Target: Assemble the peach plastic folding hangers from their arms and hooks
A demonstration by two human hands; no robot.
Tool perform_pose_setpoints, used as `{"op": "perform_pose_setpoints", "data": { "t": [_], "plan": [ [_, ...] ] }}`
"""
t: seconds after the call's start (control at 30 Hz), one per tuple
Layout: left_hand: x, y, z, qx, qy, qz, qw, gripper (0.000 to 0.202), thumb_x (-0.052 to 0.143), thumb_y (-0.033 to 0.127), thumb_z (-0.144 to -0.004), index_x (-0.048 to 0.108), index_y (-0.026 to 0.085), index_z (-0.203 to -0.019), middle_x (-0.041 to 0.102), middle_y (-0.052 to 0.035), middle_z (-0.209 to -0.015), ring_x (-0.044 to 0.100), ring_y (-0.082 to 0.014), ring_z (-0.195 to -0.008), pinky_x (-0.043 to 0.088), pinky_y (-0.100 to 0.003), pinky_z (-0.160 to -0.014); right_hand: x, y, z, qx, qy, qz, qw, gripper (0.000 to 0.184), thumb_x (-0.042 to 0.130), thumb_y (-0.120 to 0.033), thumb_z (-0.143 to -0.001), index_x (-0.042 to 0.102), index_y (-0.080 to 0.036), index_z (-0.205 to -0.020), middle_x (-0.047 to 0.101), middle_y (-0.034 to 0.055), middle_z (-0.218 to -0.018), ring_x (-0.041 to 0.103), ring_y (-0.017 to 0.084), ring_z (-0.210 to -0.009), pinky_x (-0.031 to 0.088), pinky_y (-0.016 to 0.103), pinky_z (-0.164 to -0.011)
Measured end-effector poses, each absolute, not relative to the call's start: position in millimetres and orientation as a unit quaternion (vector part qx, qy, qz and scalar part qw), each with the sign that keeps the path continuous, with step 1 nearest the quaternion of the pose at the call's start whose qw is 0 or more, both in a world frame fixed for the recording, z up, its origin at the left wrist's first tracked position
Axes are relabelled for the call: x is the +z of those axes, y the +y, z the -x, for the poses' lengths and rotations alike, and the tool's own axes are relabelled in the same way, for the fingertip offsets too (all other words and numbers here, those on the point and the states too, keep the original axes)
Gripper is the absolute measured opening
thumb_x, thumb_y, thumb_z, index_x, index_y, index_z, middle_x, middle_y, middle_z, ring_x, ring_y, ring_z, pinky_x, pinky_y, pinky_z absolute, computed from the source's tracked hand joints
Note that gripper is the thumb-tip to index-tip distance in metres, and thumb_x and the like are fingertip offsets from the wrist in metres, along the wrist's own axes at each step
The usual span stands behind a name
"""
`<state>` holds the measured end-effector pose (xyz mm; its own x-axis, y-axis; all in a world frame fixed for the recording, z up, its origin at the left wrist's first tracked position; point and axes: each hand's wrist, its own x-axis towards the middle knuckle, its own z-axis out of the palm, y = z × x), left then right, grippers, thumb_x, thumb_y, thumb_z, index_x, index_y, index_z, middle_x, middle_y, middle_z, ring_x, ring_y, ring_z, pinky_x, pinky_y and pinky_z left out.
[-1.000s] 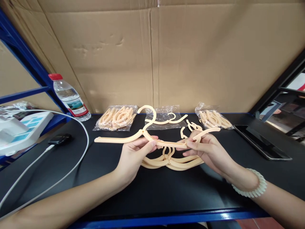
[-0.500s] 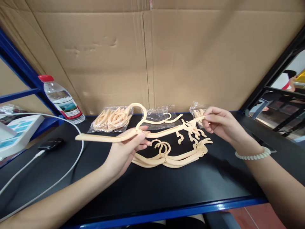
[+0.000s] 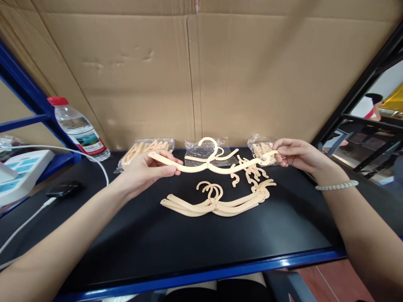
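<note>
A cream-coloured clothes hanger (image 3: 192,168) is held level above the table, its hook pointing up. My left hand (image 3: 154,170) pinches its left arm between thumb and fingers. At the other end, my right hand (image 3: 292,154) grips the tip, where a small curved hook piece (image 3: 267,157) sits on the arm. Below it lies a stack of similar hangers (image 3: 217,205) on the black table. Behind and to the right is a loose heap of small hook pieces (image 3: 250,170). Another hanger (image 3: 228,156) lies farther back on a clear plastic bag.
At the back stand a bag of hanger parts (image 3: 147,147) and a smaller bag (image 3: 262,147), before a cardboard wall (image 3: 141,75). A water bottle (image 3: 80,130), a white power strip (image 3: 25,172), a black adapter (image 3: 64,188) and a white cable (image 3: 22,228) are on the left.
My left hand has moved left from the hanger's middle to its left arm. The hanger has turned to face me, its hook shifting right. My right hand stays at the right end.
</note>
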<state>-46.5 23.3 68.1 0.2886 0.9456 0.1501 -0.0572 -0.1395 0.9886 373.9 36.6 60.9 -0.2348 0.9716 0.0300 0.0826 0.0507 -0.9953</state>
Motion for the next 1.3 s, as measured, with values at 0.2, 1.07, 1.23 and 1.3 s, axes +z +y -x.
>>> {"op": "perform_pose_setpoints", "data": {
  "t": [0.2,1.07,1.23,1.3],
  "plan": [
    [76.4,28.5,64.5,0.354,0.409,-0.786,0.299,0.015,0.084,0.027,-0.062,0.074,0.020,-0.071,0.075,-0.0058,-0.077,0.070,-0.0188,-0.069,0.057,-0.024,-0.064,60.0,37.0,-385.7,0.536,-0.641,0.455,0.309,0.026,0.077,-0.033,-0.070,0.068,-0.017,-0.088,0.070,0.0039,-0.068,0.059,0.013,-0.053,0.043,0.026,-0.048],
    [69.5,23.7,60.2,0.072,0.278,-0.919,0.270,0.008,0.072,0.022,-0.073,0.065,0.018,-0.074,0.070,-0.0058,-0.099,0.066,-0.0181,-0.086,0.049,-0.024,-0.076,45.9,49.8,-385.0,0.459,-0.776,0.433,0.018,0.027,0.076,-0.041,-0.071,0.069,-0.018,-0.084,0.068,0.0016,-0.079,0.061,0.016,-0.073,0.047,0.028,-0.069],
    [67.2,24.2,58.0,0.066,0.275,-0.921,0.268,0.009,0.071,0.025,-0.076,0.067,0.018,-0.077,0.071,-0.0076,-0.097,0.067,-0.0188,-0.083,0.049,-0.025,-0.076,46.4,49.4,-383.6,0.464,-0.776,0.428,0.002,0.026,0.075,-0.038,-0.072,0.069,-0.017,-0.087,0.069,0.0024,-0.081,0.062,0.016,-0.075,0.048,0.029,-0.072],
    [66.5,24.5,57.8,0.067,0.274,-0.922,0.266,0.009,0.070,0.025,-0.077,0.067,0.017,-0.078,0.071,-0.0081,-0.098,0.067,-0.0190,-0.083,0.049,-0.026,-0.076,46.7,49.2,-383.3,0.466,-0.773,0.430,0.001,0.026,0.075,-0.037,-0.072,0.069,-0.017,-0.088,0.069,0.0024,-0.082,0.062,0.016,-0.075,0.048,0.029,-0.072]
  ]
}}
